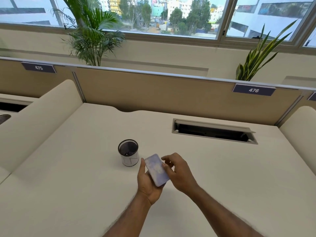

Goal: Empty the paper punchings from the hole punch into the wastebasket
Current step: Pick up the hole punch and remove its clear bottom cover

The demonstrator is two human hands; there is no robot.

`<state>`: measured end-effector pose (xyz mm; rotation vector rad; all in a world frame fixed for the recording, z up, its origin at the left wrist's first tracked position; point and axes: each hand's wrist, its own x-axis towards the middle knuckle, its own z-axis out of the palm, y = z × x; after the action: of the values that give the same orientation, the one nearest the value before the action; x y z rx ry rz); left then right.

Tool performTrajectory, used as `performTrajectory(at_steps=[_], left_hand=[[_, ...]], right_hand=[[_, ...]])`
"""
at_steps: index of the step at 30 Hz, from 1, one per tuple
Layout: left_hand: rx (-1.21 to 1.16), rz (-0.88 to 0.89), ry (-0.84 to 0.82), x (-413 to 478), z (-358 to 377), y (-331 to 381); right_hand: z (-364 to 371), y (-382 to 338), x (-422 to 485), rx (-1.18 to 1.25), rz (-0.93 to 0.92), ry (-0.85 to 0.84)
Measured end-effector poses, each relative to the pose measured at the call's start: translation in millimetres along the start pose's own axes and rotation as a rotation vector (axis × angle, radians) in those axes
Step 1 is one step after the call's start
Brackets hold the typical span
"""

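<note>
Two hands are up over the bench (222,177), both on the same thing: a pale bluish, flat rounded slab, which I take to be the hole punch (157,170) seen from its underside. It's blurry, so no detail to read off it. Left hand (148,180) cradles it from below, thumb up along the left edge, so that grip is closed around the punch. Right hand (177,170) comes in from the right with its fingertips (164,165) on the top face and right edge; looks like a light pinch on the punch rather than a full clench.

Just beside the hands, up and to the left, sits the wastebasket (128,153), a small black mesh cup with a white paper band around its lower half. It stands upright on the bench, apart from the punch but close. Something dark lies at its bottom, can't tell what.

Nothing sits between the punch and the basket. Farther back on the right is an open cable slot (213,130) with its flap raised, well away from the hands. Behind the bench runs a tan divider panel (153,89) with a "476" tag (254,90), then a palm (92,35) and a snake plant (256,60) by the window (171,16).
</note>
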<state>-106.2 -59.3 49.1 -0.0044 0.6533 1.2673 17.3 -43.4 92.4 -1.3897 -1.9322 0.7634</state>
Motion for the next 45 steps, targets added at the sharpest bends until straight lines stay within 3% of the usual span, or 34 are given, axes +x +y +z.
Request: performTrajectory(at_steps=[4, 10, 17, 21, 29, 45], left_hand=[[-0.037, -0.009, 0.012, -2, -8, 11], [-0.051, -0.006, 0.001, -9, -12, 22], [-0.006, 0.024, -0.001, -5, -23, 38], [0.000, 0.058, 0.065, 2, -30, 45], [0.011, 0.091, 0.151, 5, -30, 41], [0.037, 0.189, 0.178, 0, -24, 40]], right_hand=[[16, -13, 4, -0.121, -0.157, -0.018], [37, -21, 5, -0.320, -0.379, -0.243], [40, -21, 9, -0.378, -0.438, -0.362], [43, -20, 5, -0.389, -0.499, -0.313], [53, -16, -3, -0.499, -0.793, -0.068], [55, -15, -5, -0.493, -0.803, 0.009]])
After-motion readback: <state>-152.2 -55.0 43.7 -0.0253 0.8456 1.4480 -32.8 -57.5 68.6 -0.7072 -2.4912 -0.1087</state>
